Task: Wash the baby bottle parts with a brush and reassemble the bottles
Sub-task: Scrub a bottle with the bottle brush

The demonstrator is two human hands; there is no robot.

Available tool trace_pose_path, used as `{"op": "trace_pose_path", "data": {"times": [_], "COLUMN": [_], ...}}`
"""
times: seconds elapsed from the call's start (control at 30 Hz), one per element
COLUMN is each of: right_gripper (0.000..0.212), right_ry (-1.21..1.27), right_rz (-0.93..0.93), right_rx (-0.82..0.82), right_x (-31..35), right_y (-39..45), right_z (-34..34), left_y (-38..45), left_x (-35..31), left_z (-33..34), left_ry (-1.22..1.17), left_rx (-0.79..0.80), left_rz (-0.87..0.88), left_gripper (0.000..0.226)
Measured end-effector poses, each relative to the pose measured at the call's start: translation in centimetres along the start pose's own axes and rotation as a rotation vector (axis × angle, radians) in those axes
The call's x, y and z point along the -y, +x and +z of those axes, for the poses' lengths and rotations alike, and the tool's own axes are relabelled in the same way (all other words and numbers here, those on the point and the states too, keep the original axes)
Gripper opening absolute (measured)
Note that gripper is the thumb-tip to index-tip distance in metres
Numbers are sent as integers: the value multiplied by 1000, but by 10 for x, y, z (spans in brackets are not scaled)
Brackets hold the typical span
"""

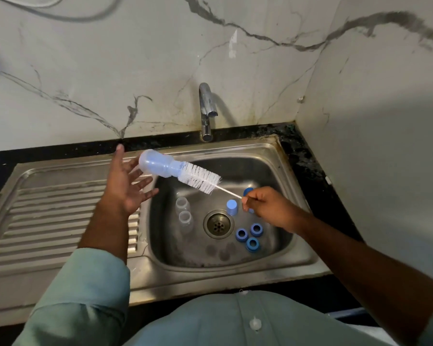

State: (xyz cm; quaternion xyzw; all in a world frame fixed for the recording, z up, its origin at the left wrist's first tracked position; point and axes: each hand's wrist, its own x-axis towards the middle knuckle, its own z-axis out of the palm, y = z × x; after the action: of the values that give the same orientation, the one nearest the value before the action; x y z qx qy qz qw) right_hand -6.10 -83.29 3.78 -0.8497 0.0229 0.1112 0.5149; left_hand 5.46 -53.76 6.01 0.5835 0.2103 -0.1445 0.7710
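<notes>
Pinching the thin handle of the bottle brush (200, 177), the right hand (270, 208) hides part of a blue cap, while the clear bottle (158, 163) rides the bristles over the sink (273, 156) beside the spread, empty left hand (128, 186).

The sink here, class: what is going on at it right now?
A person is washing baby bottle parts. The right hand pinches the brush by its thin handle, with the bristle end partly inside a clear bottle. The left hand is open beside that bottle. In the sink stand two more clear bottles, three blue rings and a blue cap. The tap shows no water.
</notes>
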Motion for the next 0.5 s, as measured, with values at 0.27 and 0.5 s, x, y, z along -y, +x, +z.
{"op": "trace_pose_path", "data": {"times": [0.27, 0.5], "right_gripper": [32, 25], "right_ry": [-86, -361], "right_rz": [-92, -125], "right_rx": [-44, -91], "right_x": [-14, -21], "right_y": [4, -1], "right_z": [3, 4], "left_y": [0, -7], "left_x": [0, 8], "left_z": [4, 26], "left_ry": [143, 203], "left_rx": [41, -289], "left_rz": [149, 159], "left_gripper": [25, 46]}}
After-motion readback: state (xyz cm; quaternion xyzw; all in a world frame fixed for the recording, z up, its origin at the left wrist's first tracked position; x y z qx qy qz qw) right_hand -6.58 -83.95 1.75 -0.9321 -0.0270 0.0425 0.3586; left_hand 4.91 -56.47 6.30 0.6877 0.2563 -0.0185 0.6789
